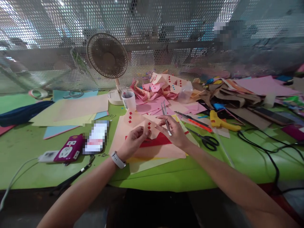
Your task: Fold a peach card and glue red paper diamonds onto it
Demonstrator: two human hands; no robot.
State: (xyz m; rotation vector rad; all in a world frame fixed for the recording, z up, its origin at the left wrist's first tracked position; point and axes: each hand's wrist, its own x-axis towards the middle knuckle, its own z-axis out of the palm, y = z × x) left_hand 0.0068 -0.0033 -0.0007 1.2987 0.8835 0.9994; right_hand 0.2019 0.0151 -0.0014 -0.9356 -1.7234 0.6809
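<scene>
My left hand, with a white watch on its wrist, pinches the lower part of a folded peach paper piece marked with red diamonds. My right hand is at the right side of this paper, its fingers closed around metal tweezers whose tips point up and away. Beneath both hands lie peach sheets with a red strip on top. Part of the strip is hidden by the hands and the held paper.
Behind are a fan, a white cup and heaped pink paper. Black scissors, a cutter, a yellow glue gun and black cables lie right. A phone and purple power strip lie left.
</scene>
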